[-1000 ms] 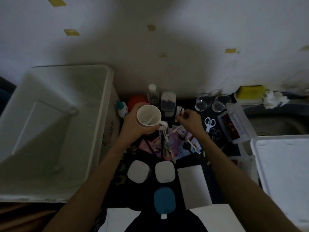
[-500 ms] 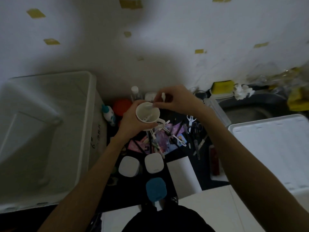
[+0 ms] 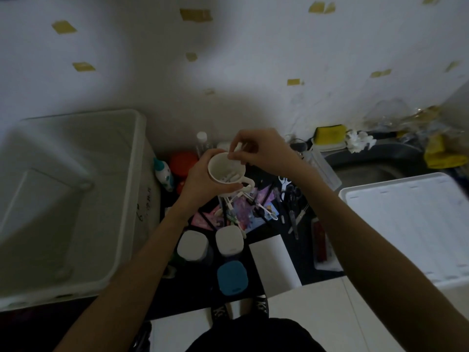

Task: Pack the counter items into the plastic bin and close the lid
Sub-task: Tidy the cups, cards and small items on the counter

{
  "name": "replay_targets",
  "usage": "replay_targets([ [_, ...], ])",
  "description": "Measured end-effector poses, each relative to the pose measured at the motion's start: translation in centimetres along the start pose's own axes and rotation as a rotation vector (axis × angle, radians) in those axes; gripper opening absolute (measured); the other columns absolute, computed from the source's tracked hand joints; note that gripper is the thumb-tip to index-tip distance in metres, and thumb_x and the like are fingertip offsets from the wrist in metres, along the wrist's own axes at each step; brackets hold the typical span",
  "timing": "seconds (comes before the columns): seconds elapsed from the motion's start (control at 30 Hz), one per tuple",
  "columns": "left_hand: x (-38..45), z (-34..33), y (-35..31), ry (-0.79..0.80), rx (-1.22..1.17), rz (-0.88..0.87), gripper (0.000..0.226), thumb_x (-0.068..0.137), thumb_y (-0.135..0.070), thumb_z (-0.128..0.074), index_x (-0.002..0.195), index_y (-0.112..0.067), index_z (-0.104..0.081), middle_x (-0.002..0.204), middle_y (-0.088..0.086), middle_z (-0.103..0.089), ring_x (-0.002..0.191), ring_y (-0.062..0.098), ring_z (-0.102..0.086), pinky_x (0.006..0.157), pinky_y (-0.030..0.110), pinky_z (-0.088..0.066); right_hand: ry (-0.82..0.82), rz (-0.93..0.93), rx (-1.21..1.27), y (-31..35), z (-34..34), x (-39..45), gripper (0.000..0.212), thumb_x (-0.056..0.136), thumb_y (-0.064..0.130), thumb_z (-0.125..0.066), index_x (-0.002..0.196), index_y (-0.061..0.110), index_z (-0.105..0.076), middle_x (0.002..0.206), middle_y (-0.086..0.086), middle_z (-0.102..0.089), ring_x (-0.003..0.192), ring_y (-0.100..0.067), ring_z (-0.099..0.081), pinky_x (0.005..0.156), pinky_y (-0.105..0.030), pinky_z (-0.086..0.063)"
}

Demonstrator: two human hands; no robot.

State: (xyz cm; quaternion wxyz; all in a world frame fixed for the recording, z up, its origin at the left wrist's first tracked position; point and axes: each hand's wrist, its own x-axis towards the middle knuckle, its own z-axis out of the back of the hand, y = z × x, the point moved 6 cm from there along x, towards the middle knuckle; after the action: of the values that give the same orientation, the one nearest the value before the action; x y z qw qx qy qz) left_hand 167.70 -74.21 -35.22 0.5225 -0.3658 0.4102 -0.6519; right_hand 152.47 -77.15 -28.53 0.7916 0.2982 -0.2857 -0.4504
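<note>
The left hand [image 3: 203, 181] gripped a white mug [image 3: 226, 174] held above the dark counter [image 3: 304, 240], fingers wrapped round its wall and the handle pointing toward four o'clock, with a few small white pieces lying inside it. The right hand [image 3: 264, 151] hovered at the mug's one o'clock rim, fingertips pinching a small white item [image 3: 237, 149] just over the opening. The open plastic bin [image 3: 132, 199] stood well off at nine o'clock of the mug, and its white lid [image 3: 411, 224] lay at three o'clock, beside the sink [image 3: 368, 168].
</note>
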Motion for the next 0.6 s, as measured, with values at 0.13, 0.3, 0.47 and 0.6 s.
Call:
replay_targets([
  [0.13,0.0,0.3,0.0,-0.015,-0.016,0.012,0.076,0.061,-0.029,-0.092,0.126,-0.028,-0.052,0.118,-0.017,-0.061,0.107,-0.005,-0.059,0.086,0.016,-0.053,0.029,0.016,0.017,0.0,-1.3,0.3,0.017,0.087,0.029,-0.073,0.096,0.015,-0.071,0.079,0.014,-0.070,0.066,0.000,-0.068,0.069,-0.020,-0.058],
  [0.3,-0.4,1.9,0.6,-0.114,0.034,0.011,0.077,0.059,-0.028,-0.093,0.124,-0.022,-0.054,0.120,-0.012,-0.060,0.110,0.000,-0.057,0.091,0.021,-0.051,-0.188,-0.123,0.066,-4.3,-1.1,0.2,0.020,0.092,0.030,-0.065,0.095,0.012,-0.070,0.083,0.002,-0.073,0.071,-0.010,-0.069,0.071,-0.030,-0.059],
  [0.47,-0.9,3.1,1.9,-0.142,0.037,0.038,0.075,0.060,-0.027,-0.093,0.124,-0.021,-0.054,0.120,-0.013,-0.060,0.109,-0.001,-0.057,0.088,0.018,-0.051,0.193,-0.434,-0.196,-12.8,-10.2,-3.0,0.016,0.085,0.024,-0.071,0.097,0.014,-0.068,0.091,-0.005,-0.071,0.083,-0.018,-0.067,0.082,-0.037,-0.057],
  [0.6,-1.3,3.2,2.7,-0.142,0.039,0.055,0.075,0.061,-0.026,-0.092,0.125,-0.018,-0.053,0.122,-0.008,-0.059,0.112,0.001,-0.057,0.090,0.016,-0.050,0.360,-0.561,-0.263,-15.4,-17.6,-6.7,0.031,0.084,0.029,-0.070,0.105,0.007,-0.060,0.098,-0.014,-0.068,0.095,-0.032,-0.065,0.073,-0.033,-0.048],
])
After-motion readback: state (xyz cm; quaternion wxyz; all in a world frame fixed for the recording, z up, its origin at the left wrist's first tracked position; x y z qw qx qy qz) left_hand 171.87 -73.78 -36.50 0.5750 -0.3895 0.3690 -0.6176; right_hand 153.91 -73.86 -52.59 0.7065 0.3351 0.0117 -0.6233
